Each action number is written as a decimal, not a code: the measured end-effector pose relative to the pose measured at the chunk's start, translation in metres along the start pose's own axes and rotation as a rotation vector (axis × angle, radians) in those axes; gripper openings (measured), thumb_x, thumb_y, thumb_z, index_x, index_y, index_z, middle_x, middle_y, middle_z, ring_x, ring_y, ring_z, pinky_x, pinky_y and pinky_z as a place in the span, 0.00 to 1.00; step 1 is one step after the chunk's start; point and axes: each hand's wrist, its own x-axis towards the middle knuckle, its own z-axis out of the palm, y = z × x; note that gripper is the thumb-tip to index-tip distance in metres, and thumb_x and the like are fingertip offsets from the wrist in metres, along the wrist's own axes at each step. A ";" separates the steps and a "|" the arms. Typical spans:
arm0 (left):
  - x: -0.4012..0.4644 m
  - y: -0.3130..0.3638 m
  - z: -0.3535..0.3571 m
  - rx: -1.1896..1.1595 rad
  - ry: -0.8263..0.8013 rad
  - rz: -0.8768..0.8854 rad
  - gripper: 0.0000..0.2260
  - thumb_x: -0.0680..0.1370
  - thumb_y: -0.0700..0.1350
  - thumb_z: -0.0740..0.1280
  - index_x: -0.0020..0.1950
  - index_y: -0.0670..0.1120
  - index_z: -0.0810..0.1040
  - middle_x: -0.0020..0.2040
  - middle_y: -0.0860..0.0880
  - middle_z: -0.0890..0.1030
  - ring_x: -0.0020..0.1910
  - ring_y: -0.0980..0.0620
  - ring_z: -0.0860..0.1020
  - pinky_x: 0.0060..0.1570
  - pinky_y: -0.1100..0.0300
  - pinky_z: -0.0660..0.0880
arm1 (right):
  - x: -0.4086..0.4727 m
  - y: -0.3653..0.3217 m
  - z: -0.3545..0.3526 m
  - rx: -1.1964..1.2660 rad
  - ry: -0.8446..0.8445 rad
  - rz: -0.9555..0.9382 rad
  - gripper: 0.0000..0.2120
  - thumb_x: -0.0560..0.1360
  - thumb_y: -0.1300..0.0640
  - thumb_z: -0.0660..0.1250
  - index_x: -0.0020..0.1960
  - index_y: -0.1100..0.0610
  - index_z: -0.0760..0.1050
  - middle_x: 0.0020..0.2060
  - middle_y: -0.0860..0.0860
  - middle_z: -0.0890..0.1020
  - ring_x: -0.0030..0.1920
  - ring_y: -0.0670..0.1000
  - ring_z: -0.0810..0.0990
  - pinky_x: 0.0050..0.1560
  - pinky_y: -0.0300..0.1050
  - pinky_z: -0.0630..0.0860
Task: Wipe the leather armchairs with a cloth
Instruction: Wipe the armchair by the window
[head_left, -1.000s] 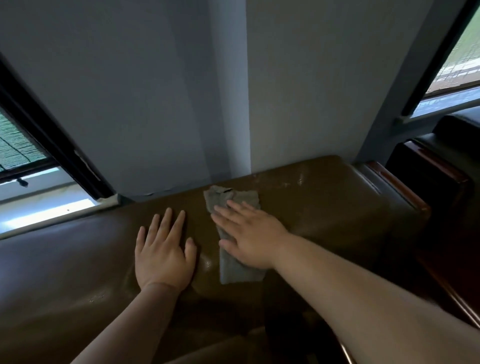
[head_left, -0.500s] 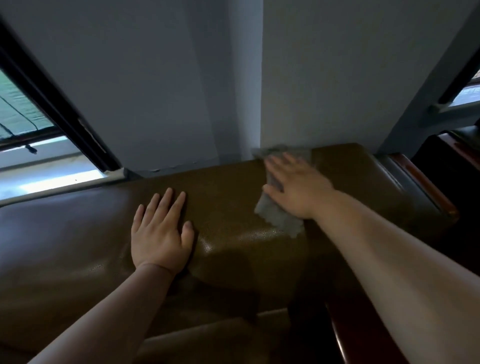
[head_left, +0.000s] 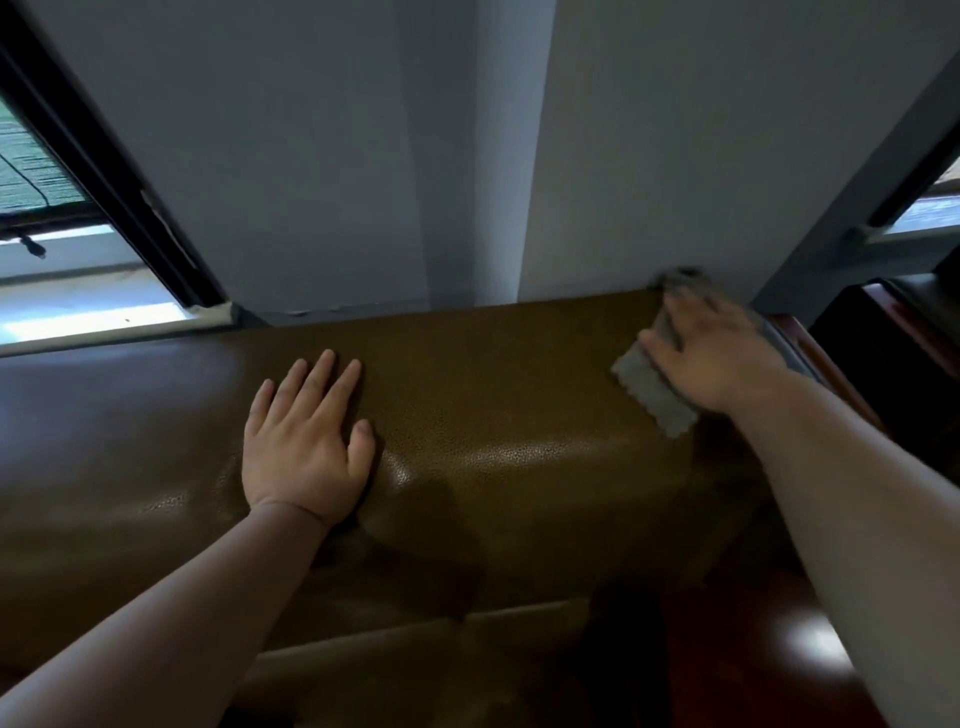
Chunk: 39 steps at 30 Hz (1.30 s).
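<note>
The brown leather armchair (head_left: 519, 405) fills the lower half of the view, its backrest top running left to right against the wall. My left hand (head_left: 306, 441) lies flat on the backrest top, fingers straight and spread. My right hand (head_left: 711, 353) presses flat on a grey cloth (head_left: 652, 392) at the right end of the backrest, near the wall. The cloth sticks out below and left of the palm; its far corner shows past my blurred fingertips.
A grey wall (head_left: 363, 156) with a pillar edge rises right behind the backrest. Windows with dark frames sit at the left (head_left: 62, 249) and far right (head_left: 924, 208). A red-brown wooden armrest (head_left: 810, 353) and a second dark armchair (head_left: 893, 332) stand to the right.
My right hand has slid the cloth rightward along the backrest top, from the middle to the right end. My left hand has stayed flat in place.
</note>
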 end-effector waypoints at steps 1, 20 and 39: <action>0.000 0.000 0.000 0.005 0.000 0.000 0.31 0.81 0.61 0.51 0.84 0.55 0.64 0.84 0.50 0.63 0.84 0.46 0.59 0.82 0.43 0.53 | 0.003 0.002 -0.002 0.000 -0.002 0.076 0.40 0.81 0.30 0.38 0.85 0.52 0.45 0.85 0.51 0.49 0.83 0.57 0.49 0.83 0.56 0.48; 0.000 0.005 -0.009 0.003 -0.041 0.008 0.32 0.81 0.61 0.48 0.85 0.54 0.60 0.85 0.49 0.60 0.85 0.46 0.56 0.83 0.42 0.50 | -0.136 -0.119 0.093 0.376 0.382 0.415 0.39 0.83 0.33 0.39 0.85 0.56 0.43 0.84 0.57 0.45 0.82 0.67 0.39 0.80 0.67 0.44; -0.003 0.002 -0.001 -0.009 0.030 0.045 0.31 0.82 0.62 0.50 0.85 0.54 0.61 0.85 0.48 0.62 0.83 0.43 0.58 0.82 0.42 0.52 | -0.104 -0.045 0.096 0.940 0.475 0.755 0.46 0.78 0.28 0.50 0.83 0.49 0.32 0.84 0.52 0.38 0.82 0.65 0.46 0.81 0.65 0.51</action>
